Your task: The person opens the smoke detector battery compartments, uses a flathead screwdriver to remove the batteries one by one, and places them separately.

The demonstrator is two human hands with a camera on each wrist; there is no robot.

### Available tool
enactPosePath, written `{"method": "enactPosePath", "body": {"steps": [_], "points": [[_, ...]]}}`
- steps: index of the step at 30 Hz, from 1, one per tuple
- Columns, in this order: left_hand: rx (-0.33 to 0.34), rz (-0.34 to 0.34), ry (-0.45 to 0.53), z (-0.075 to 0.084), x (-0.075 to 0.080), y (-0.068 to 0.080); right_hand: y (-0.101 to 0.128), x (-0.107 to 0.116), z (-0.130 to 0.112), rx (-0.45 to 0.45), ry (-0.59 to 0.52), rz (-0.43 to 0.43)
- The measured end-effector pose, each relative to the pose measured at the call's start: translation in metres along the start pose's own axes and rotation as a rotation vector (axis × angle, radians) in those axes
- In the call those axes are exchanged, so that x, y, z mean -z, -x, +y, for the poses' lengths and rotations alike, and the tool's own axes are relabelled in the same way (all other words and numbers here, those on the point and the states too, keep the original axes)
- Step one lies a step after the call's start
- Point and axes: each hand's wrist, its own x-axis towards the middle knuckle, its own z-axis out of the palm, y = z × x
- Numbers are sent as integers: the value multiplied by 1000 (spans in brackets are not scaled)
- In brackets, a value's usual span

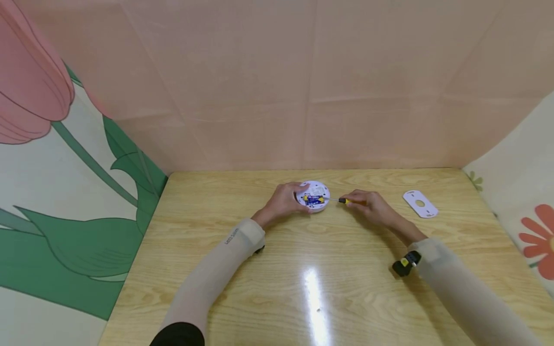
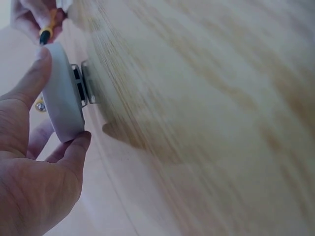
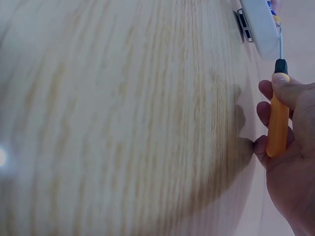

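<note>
A round white battery device (image 1: pixel 319 188) is tilted up near the back of the table, a blue-and-yellow battery (image 1: pixel 314 199) showing in its face. My left hand (image 1: pixel 286 198) grips its rim, thumb on one edge and fingers on the other, as the left wrist view shows. Dark rectangular fittings stick out of the device's underside (image 2: pixel 78 84). My right hand (image 1: pixel 373 206) holds a screwdriver with an orange handle (image 3: pixel 278 125) and black collar. Its thin metal shaft (image 3: pixel 281 44) reaches to the battery's end; the exact tip contact is too small to tell.
To the right of my right hand lies a flat white plate (image 1: pixel 426 210) with rounded ends and a round hole. The wood-grain table (image 1: pixel 259 298) meets a pinkish cloth backdrop (image 1: pixel 242 120) behind. Flower-printed panels (image 1: pixel 86 250) stand at the left and right sides.
</note>
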Motion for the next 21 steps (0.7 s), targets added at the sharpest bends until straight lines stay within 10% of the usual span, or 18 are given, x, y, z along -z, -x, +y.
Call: {"method": "enactPosePath", "body": {"steps": [21], "points": [[27,-13,-15,3,0,-1,1,-2,1,-12,-14,10]]}}
